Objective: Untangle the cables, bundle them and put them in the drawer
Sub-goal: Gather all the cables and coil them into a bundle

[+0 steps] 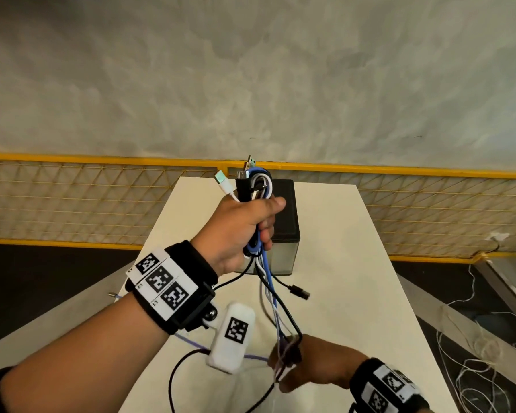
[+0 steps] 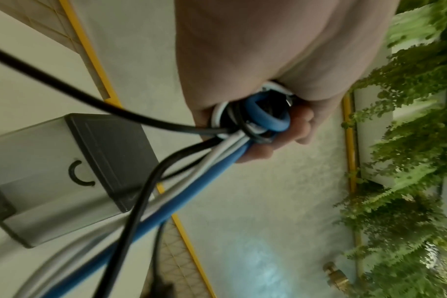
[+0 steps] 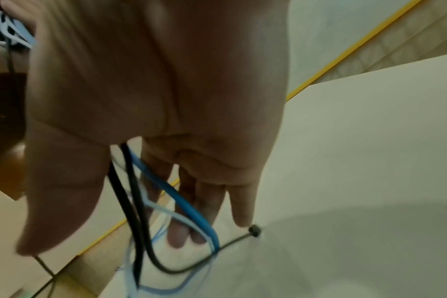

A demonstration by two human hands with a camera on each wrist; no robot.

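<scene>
My left hand (image 1: pixel 245 228) is raised above the white table (image 1: pixel 355 263) and grips a coiled bundle of blue, white and black cables (image 1: pixel 255 186); plug ends stick out above the fist. The left wrist view shows the same loops (image 2: pixel 263 117) inside the curled fingers (image 2: pixel 301 129). The loose tails hang down to my right hand (image 1: pixel 313 362) near the table's front. There the strands (image 3: pixel 176 193) run between the thumb and straight fingers (image 3: pixel 240 205), which point down at the tabletop. A small drawer box (image 1: pixel 286 210) with a dark top stands behind the bundle, its front (image 2: pixel 64 161) shut.
A black plug end (image 1: pixel 300 291) dangles off the bundle, and more cable lies on the table near the front edge. A yellow mesh fence (image 1: pixel 72 198) runs behind the table. Loose white cords (image 1: pixel 474 368) lie on the floor to the right.
</scene>
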